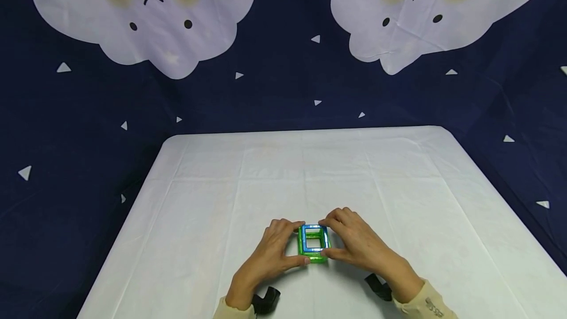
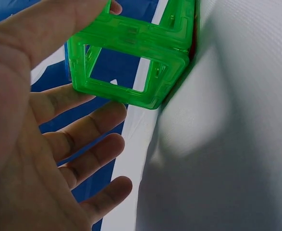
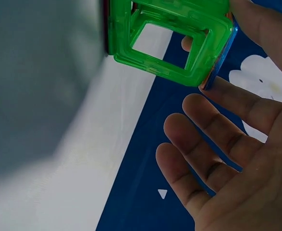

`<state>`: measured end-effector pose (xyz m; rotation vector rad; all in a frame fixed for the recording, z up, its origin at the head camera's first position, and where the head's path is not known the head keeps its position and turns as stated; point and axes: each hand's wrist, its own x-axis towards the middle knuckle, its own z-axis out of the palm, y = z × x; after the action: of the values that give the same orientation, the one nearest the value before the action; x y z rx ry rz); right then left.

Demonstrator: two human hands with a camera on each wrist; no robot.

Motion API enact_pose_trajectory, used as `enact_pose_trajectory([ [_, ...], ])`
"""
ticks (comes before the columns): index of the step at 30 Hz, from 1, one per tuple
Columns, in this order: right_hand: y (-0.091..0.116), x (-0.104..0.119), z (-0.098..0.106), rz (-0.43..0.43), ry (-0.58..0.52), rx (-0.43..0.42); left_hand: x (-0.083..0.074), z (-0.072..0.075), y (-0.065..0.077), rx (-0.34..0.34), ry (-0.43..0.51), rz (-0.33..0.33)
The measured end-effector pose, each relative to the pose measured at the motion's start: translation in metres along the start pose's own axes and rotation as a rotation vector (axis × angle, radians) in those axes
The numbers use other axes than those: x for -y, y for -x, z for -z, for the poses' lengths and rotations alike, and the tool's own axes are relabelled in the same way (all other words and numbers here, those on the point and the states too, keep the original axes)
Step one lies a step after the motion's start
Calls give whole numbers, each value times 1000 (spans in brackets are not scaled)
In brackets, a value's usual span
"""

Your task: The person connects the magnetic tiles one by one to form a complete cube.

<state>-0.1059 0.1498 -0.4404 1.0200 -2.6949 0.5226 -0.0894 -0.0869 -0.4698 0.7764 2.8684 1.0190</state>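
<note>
A small cube of green magnetic tiles [image 1: 316,260] stands on the white table, with open square windows in its sides. On its top lies a blue square magnetic tile [image 1: 312,249]. My left hand [image 1: 272,250] holds the cube's left side between thumb and index finger; the other fingers are spread apart in the left wrist view. With thumb and index finger, my right hand [image 1: 361,242] pinches the blue tile at its right side. The right wrist view shows the blue tile's edge [image 3: 221,60] against the green frame. A reddish strip shows at the cube's base [image 2: 194,50].
A creased white cloth [image 1: 212,186] covers the table. Behind it hangs a dark blue backdrop [image 1: 283,82] with clouds and small white triangles. Black wrist mounts [image 1: 267,301] sit under both forearms, near the table surface.
</note>
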Motion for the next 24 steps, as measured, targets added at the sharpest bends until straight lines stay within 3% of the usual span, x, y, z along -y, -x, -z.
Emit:
enact_pose_trajectory([
  [24,4,-4,-3,2,-27,23,0,-1,0,-1,-12,-9],
])
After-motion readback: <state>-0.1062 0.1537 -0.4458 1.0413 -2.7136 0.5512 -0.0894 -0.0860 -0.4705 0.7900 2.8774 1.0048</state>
